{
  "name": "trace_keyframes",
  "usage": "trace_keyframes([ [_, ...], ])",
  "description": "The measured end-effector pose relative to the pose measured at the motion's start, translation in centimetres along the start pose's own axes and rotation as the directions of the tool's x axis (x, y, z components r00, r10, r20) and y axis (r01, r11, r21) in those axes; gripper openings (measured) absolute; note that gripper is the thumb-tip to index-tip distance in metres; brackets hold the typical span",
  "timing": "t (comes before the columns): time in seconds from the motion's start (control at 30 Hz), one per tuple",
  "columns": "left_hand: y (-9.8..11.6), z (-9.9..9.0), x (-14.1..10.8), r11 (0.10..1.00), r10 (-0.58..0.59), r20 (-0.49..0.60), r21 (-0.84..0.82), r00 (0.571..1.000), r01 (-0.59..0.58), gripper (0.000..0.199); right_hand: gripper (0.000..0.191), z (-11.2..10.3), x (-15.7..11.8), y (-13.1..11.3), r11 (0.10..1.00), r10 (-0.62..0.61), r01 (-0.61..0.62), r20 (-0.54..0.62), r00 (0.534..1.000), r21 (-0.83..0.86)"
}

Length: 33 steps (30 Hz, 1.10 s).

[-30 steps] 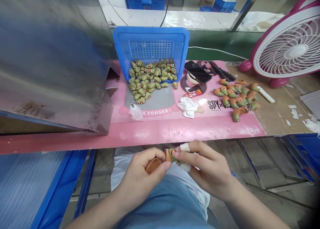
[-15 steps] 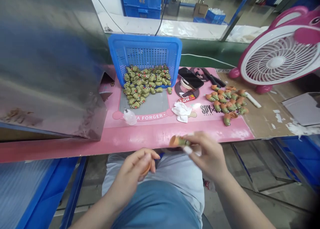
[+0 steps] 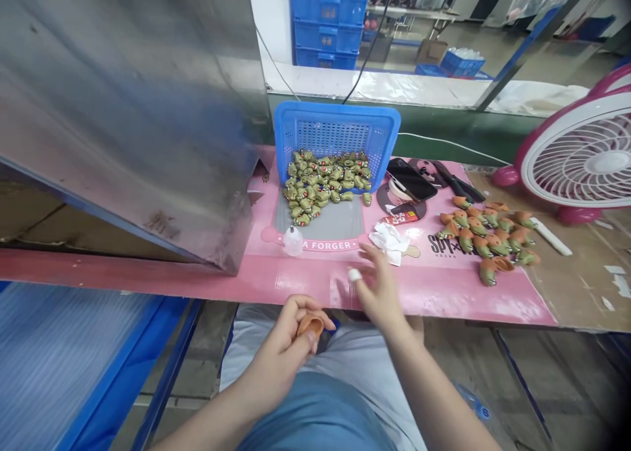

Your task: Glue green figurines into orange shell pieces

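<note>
My left hand [image 3: 280, 356] is closed around a small hollow orange cap-like piece [image 3: 310, 324], its open side facing up, just off the table's front edge. Fingers apart and with nothing in it, my right hand [image 3: 382, 296] hovers over the front of the pink mat [image 3: 276, 281]. Beyond it, many small olive-green moulded pieces [image 3: 323, 180] spill from a tipped blue basket [image 3: 338, 112]. Off to the right lies a cluster of green pieces with orange parts on them [image 3: 495, 233].
A small clear bottle [image 3: 293, 242] and a crumpled white cloth [image 3: 390, 239] lie on the mat. Behind them are a phone [image 3: 413, 179] and a black-handled tool [image 3: 461, 185]. A pink fan [image 3: 591, 155] stands right; a metal box [image 3: 197, 129] blocks the left.
My right hand no longer holds the orange-and-green piece and has opened. The orange piece in my left hand now shows its hollow. The scene has shifted right and down in view.
</note>
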<state>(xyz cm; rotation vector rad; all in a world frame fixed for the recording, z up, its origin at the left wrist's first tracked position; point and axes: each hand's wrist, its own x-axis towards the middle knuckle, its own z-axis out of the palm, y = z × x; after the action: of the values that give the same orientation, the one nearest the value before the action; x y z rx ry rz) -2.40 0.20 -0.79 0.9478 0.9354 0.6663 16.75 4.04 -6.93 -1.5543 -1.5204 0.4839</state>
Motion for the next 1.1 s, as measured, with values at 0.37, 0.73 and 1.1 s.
trace_keyframes([
  [0.37,0.3,-1.8,-2.1,0.928,0.289,-0.118,0.276,0.95,-0.248,0.022,0.031,9.1,5.1,-4.2,0.994,-0.017,-0.013,0.273,0.962,0.107],
  [0.73,-1.7,-1.2,-2.3,0.972,-0.118,-0.233,-0.228,0.965,0.064,0.011,0.026,-2.1,-5.1,-5.2,0.947,0.115,-0.163,0.184,0.976,0.276],
  [1.1,-1.7,-0.7,-2.2,0.995,-0.081,-0.216,-0.071,0.973,0.067,0.01,0.04,-5.5,-8.0,-9.0,0.96,-0.005,0.042,-0.133,0.991,0.278],
])
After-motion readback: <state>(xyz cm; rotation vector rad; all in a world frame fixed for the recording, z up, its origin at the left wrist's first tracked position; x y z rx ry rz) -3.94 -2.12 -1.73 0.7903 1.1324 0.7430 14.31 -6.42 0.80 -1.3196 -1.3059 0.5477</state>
